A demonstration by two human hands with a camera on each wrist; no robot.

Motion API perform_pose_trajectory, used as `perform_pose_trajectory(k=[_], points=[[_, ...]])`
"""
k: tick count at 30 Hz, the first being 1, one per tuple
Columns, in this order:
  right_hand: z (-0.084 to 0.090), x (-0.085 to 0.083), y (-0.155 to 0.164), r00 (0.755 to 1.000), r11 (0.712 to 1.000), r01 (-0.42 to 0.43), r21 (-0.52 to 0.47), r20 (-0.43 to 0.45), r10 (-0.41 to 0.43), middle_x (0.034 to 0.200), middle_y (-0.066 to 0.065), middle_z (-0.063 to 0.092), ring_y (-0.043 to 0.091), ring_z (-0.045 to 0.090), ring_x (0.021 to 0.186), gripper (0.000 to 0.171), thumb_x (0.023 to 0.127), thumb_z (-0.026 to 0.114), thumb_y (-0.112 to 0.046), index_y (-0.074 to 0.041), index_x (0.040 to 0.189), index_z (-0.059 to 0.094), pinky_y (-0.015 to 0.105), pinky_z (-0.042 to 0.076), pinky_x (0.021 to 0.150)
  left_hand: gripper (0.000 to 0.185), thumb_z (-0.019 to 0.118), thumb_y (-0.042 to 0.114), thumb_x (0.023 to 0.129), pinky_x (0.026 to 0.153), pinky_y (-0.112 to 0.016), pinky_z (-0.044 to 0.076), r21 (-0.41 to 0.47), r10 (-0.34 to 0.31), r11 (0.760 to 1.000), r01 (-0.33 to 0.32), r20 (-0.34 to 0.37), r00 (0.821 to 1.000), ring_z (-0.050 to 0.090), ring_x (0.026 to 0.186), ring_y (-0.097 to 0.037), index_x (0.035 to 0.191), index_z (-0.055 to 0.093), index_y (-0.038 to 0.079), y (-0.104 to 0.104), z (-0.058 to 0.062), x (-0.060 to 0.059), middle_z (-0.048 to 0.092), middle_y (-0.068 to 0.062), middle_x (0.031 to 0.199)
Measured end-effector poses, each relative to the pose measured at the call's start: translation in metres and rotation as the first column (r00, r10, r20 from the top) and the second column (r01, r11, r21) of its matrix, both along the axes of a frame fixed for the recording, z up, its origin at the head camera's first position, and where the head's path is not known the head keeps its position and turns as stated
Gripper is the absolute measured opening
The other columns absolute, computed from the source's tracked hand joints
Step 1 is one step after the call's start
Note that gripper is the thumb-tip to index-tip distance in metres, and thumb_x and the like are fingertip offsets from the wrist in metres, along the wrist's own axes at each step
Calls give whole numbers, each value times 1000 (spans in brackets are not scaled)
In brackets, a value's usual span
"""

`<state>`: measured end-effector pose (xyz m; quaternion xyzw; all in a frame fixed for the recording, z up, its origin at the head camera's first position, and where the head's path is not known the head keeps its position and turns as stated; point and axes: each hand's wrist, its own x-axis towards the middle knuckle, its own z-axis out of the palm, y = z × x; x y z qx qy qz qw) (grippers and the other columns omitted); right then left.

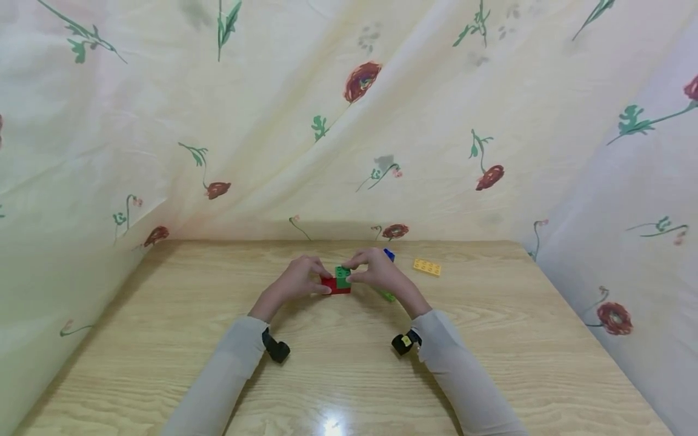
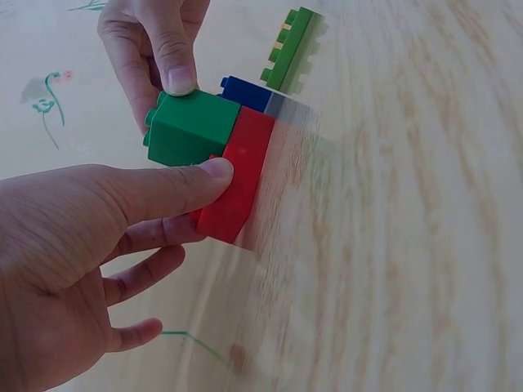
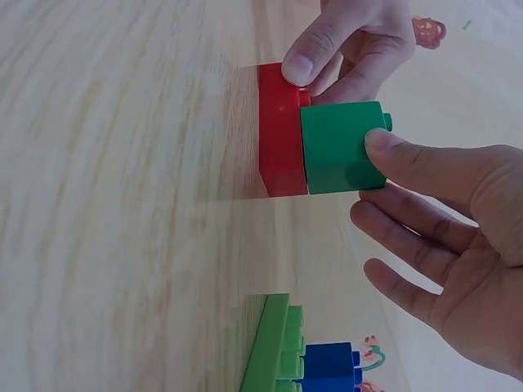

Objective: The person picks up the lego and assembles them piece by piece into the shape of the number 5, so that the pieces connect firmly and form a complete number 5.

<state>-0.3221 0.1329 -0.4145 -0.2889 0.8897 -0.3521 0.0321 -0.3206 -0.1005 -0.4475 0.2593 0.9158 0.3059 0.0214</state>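
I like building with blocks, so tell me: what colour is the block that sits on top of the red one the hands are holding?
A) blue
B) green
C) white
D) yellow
B: the green block sits on the red block, pinched by the right hand, while the left hand holds the red one on the table.

Loose bricks and flowered cloth around a pale wooden surface (image 1: pixel 163 339)

A yellow flat plate (image 1: pixel 427 267) lies right of centre near the far edge. A blue brick (image 3: pixel 331 366) sits against a green studded plate (image 3: pixel 270 343) at the bottom of the right wrist view. Cream cloth (image 1: pixel 272 121) printed with red flowers fills the upper frame.
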Motion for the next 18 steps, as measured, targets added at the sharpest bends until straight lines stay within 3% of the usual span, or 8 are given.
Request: perform_pose_trajectory(k=[18], points=[[-2, -4, 1, 1000, 1000, -16, -4, -14, 16, 112, 10, 76, 25, 69, 105, 29, 87, 81, -11, -5, 115, 77, 39, 58, 88, 27, 84, 21, 85, 92, -45, 48, -22, 4, 1000, -4, -22, 1000, 58, 105, -24, 110, 80, 11, -1, 2, 3, 72, -3, 106]])
